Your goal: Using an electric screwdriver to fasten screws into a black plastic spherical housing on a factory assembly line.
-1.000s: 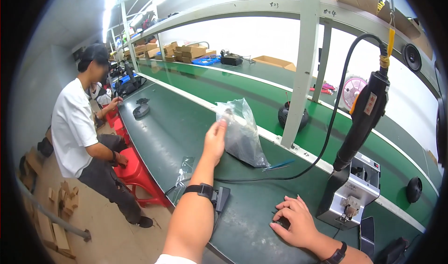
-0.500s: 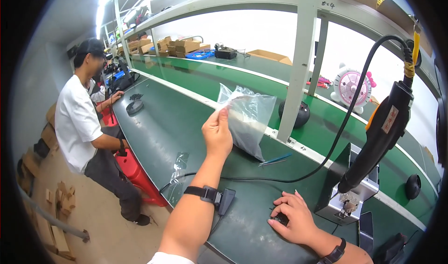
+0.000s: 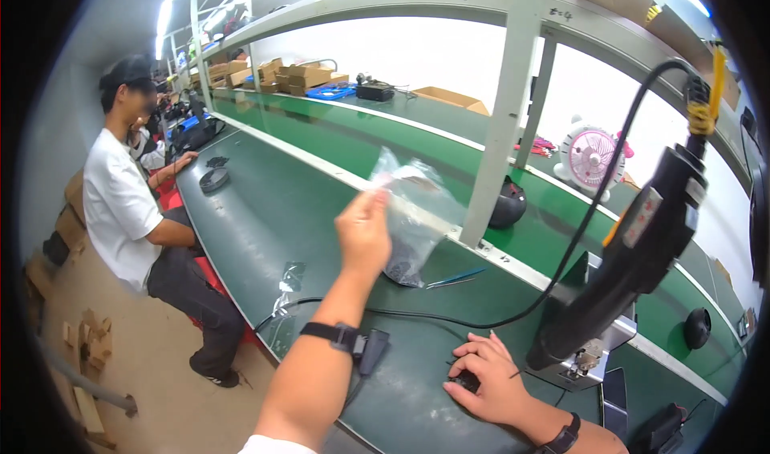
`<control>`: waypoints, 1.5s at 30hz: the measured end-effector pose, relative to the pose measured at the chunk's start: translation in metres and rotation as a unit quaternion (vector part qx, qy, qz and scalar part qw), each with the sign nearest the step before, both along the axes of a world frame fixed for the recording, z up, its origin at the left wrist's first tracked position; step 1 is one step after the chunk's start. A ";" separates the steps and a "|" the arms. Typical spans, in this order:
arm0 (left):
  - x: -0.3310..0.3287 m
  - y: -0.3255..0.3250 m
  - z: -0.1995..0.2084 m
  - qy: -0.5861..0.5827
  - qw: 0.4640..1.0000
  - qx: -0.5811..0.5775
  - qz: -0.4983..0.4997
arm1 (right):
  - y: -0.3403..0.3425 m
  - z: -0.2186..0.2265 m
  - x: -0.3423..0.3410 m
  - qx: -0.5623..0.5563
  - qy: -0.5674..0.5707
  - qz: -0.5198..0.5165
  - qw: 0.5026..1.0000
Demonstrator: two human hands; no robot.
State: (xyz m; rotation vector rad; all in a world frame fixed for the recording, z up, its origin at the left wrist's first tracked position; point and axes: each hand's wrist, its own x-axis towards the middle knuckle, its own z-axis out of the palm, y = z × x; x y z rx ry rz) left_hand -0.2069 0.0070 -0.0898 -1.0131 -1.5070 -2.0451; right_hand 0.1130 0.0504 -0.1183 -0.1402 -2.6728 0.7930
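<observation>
My left hand (image 3: 365, 231) pinches the top edge of a clear plastic bag (image 3: 429, 201), held up over the green bench. Small dark pieces (image 3: 407, 263) lie gathered at the bag's lower end. Close to that end are blue tweezers (image 3: 457, 278) on the bench top. Lower right, my right hand (image 3: 491, 380) rests on the bench with fingers curled around small black parts (image 3: 467, 380); they are partly hidden, so their kind is unclear. A black electric screwdriver (image 3: 630, 241) hangs right of this hand, in front of a metal box-shaped device (image 3: 589, 362).
A black cable (image 3: 449, 319) crosses the bench (image 3: 265, 205). Farther left are a round black tray (image 3: 214, 180) and a seated person (image 3: 120, 189). Behind the bench runs a green conveyor (image 3: 345, 133) carrying a black rounded part (image 3: 509, 204). A white post (image 3: 501, 117) stands beside it.
The bag's lower end has swung left, and its dark contents now sit bunched at the bottom. The view has shifted slightly. My right hand keeps its place at the black parts.
</observation>
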 end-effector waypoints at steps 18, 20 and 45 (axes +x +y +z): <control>-0.051 -0.075 0.004 -0.252 0.722 -0.617 0.184 | 0.000 -0.001 0.000 -0.003 -0.018 -0.015 1.000; -0.044 -0.071 0.003 -0.231 0.709 -0.636 0.199 | -0.001 0.000 0.000 -0.006 -0.013 -0.009 1.000; -0.032 -0.051 0.002 -0.187 0.962 0.005 -0.201 | -0.003 0.001 0.000 -0.008 0.003 -0.002 1.000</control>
